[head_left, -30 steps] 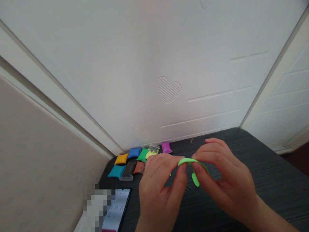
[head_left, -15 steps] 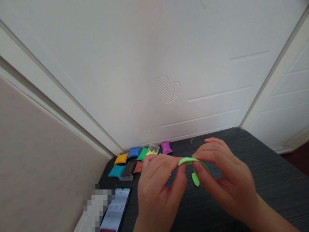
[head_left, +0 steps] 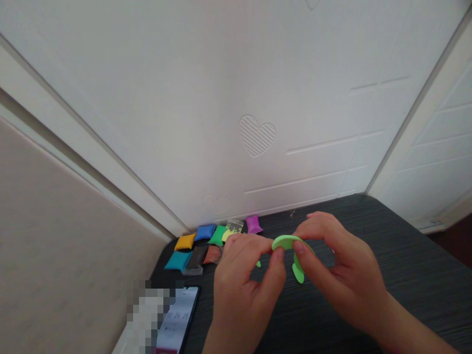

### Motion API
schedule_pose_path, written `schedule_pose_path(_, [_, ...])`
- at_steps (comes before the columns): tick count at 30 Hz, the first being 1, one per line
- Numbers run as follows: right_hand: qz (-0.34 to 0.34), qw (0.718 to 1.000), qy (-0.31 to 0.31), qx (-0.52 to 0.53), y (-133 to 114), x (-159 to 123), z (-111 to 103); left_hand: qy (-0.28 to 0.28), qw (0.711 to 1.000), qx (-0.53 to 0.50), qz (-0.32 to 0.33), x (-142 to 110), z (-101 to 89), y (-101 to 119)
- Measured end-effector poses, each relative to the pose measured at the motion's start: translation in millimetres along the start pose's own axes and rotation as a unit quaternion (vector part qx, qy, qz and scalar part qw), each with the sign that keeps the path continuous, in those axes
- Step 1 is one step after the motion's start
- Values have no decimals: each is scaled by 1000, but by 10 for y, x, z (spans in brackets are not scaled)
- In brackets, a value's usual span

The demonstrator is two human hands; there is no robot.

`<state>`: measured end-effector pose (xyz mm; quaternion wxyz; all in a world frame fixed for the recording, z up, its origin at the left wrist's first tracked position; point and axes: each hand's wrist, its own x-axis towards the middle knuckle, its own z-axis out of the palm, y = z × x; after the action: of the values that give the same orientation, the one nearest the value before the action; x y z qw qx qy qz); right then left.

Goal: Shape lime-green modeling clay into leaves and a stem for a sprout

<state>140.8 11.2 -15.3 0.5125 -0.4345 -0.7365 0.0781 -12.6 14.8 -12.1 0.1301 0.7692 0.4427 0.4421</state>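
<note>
A curved, flattened strip of light green modelling clay (head_left: 285, 241) is held above the table between both hands. My left hand (head_left: 245, 280) pinches its left end between thumb and forefinger. Further right, my right hand (head_left: 344, 275) grips the strip with thumb on the near face and fingers behind. Beneath the strip, an oval green clay piece (head_left: 298, 273) shows near my right thumb; whether it joins the strip I cannot tell. A small green bit (head_left: 258, 264) shows beyond my left hand, partly hidden by it.
On the dark table (head_left: 405, 275), at the back left, lie several clay packets, among them a yellow packet (head_left: 185, 241), a teal packet (head_left: 178, 261) and a purple packet (head_left: 253, 224). A phone (head_left: 179, 314) lies at the front left. A white panel (head_left: 184, 123) rises behind the table.
The strip has tilted so more of its broad face shows, and its curve looks tighter. My right hand has shifted slightly left; both hands keep their pinch.
</note>
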Motion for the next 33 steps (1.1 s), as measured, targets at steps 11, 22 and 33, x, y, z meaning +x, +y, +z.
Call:
schedule_pose_path(11, [20,1000,-24,2,-25,4,15,41,998,35,30,12,23,17])
schedule_pose_path(22, [23,999,-38,20,-42,1,18,11,1000,0,-8,17,8,26])
schedule_pose_path(33, [-11,1000,-26,14,-26,-18,38,105,987,65,102,5,-12,-24])
